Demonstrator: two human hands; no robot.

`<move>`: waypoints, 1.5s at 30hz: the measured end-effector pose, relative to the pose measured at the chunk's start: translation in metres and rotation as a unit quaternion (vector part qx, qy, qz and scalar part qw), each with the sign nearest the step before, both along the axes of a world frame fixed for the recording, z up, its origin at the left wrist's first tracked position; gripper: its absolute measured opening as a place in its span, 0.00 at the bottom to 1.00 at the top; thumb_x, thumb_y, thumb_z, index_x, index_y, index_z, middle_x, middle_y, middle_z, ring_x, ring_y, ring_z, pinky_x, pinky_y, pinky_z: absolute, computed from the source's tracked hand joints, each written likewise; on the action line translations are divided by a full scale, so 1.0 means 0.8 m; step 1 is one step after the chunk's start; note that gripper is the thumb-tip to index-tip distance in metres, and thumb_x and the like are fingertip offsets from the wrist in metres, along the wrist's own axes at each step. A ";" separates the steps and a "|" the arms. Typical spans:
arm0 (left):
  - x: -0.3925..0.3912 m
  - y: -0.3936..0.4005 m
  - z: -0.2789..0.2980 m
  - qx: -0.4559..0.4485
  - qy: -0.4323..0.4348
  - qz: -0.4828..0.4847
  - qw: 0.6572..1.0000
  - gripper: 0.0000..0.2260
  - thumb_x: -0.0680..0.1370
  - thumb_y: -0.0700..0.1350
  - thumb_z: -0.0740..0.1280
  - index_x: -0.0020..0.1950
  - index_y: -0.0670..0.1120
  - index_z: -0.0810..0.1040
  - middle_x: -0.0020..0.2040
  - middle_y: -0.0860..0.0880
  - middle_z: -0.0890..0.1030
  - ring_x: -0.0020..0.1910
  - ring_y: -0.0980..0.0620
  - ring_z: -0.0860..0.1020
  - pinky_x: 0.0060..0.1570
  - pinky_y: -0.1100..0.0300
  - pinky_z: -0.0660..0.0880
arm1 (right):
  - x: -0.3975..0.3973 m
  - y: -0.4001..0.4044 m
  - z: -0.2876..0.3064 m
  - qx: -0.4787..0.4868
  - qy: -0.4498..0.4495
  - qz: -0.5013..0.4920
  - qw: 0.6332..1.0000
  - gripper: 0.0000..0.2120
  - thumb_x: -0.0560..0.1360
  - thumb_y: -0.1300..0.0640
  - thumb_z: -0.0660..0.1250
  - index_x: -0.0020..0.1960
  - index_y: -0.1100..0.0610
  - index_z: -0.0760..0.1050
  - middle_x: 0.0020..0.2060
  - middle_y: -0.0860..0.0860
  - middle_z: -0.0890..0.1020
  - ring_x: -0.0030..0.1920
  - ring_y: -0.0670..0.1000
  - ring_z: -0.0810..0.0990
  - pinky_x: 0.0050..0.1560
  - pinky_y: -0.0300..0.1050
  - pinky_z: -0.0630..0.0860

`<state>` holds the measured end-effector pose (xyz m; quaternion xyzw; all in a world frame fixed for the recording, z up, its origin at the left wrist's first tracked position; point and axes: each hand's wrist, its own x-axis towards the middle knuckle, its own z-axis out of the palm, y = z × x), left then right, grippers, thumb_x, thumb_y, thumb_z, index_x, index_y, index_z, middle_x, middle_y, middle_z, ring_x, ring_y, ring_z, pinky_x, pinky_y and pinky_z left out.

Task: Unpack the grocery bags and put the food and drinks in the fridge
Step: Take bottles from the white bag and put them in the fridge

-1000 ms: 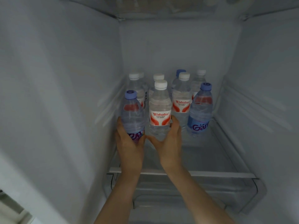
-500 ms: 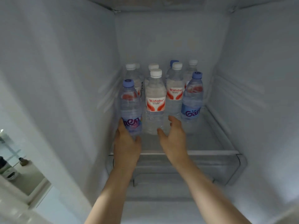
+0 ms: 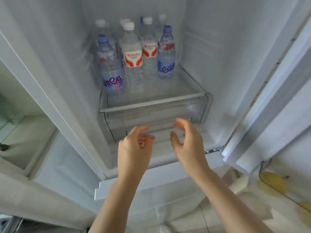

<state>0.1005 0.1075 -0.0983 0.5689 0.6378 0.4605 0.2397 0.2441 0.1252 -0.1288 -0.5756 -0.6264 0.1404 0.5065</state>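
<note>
Bottles of water stand upright in a cluster on the glass shelf (image 3: 176, 96) inside the open fridge (image 3: 218, 64). The front white-capped Wahaha bottle (image 3: 133, 59) reads "Wahaha" in red; the blue-capped bottle (image 3: 111, 68) on its left touches it. Below, in front of the clear drawer (image 3: 193, 111), the left hand (image 3: 134, 148) and right hand (image 3: 188, 142) hover, fingers loosely curled, holding nothing. Yellow fruit (image 3: 272, 182) shows blurred at lower right.

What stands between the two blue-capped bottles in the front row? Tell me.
In the head view, a white-capped Wahaha bottle stands between the left blue-capped bottle and the right blue-capped bottle; a second Wahaha bottle stands slightly behind.
</note>
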 end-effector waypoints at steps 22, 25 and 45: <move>0.175 -0.304 -0.163 -0.165 0.148 -0.377 0.899 0.09 0.77 0.45 0.63 0.53 0.57 0.79 0.38 0.56 0.84 0.40 0.59 0.81 0.43 0.56 0.80 | 0.178 -0.440 -0.128 -0.274 0.034 -0.181 0.944 0.15 0.77 0.56 0.65 0.63 0.50 0.73 0.51 0.43 0.79 0.54 0.41 0.77 0.58 0.43 0.74; 0.229 -0.357 -0.172 -0.166 0.160 -0.417 0.879 0.09 0.77 0.46 0.63 0.53 0.56 0.79 0.38 0.56 0.84 0.41 0.59 0.81 0.44 0.55 0.80 | 0.221 -0.516 -0.136 -0.295 0.044 -0.217 0.930 0.15 0.77 0.57 0.66 0.63 0.51 0.73 0.50 0.43 0.80 0.54 0.43 0.78 0.58 0.46 0.75; 0.576 -0.611 -0.212 -0.219 0.209 -0.570 0.764 0.12 0.77 0.44 0.64 0.58 0.54 0.78 0.39 0.56 0.83 0.41 0.59 0.80 0.46 0.55 0.78 | 0.515 -0.830 -0.177 -0.401 0.106 -0.332 0.847 0.15 0.78 0.55 0.63 0.65 0.51 0.71 0.54 0.45 0.79 0.56 0.45 0.78 0.59 0.43 0.74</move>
